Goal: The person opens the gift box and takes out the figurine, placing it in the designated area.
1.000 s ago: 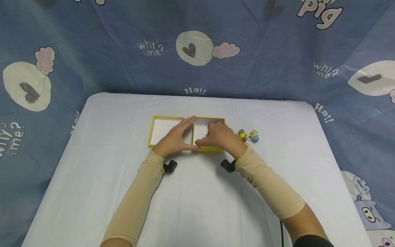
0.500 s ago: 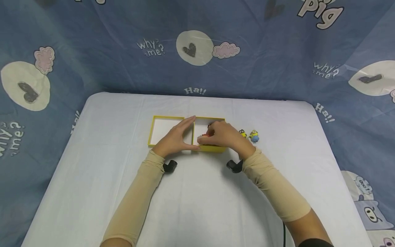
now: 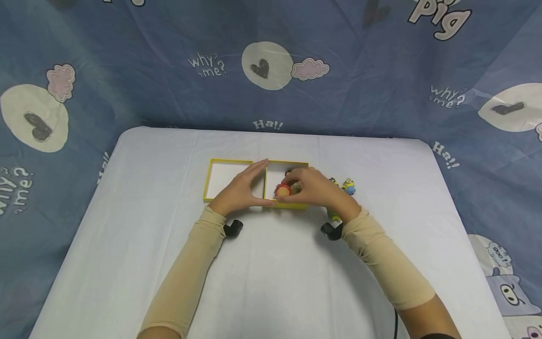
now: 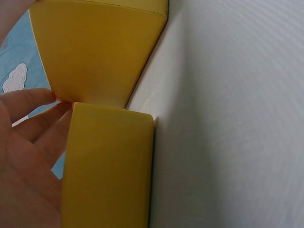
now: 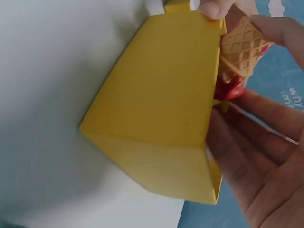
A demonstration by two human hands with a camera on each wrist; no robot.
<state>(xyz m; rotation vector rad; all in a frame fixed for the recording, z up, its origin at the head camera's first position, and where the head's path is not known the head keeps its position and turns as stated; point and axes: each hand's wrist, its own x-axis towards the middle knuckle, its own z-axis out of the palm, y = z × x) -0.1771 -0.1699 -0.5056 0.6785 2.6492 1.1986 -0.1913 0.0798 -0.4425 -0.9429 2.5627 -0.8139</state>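
Observation:
My left hand (image 3: 241, 188) spans the near end of a yellow open box (image 3: 292, 205), thumb at its front wall and fingertips at its back edge. In the right wrist view, the left thumb presses the box's rim. My right hand (image 3: 315, 189) holds a toy ice cream cone (image 5: 242, 47) with a waffle pattern and red topping, over the opening of the box. From above, the cone shows a red ring with a tan middle. Further small items (image 3: 297, 187), one of them dark, lie in the box, partly hidden by the right fingers.
Left of the box lies a shallow yellow-edged lid (image 3: 206, 181) with a white inside. Right of it stands a small yellow-and-blue Minion figure (image 3: 348, 186), with another partly behind the right hand. A yellow-green item (image 3: 333, 216) shows beneath the right wrist.
My right hand has drawn slightly to the right and its wrist has turned, bringing the red-topped cone into sight. The left hand keeps its place on the box.

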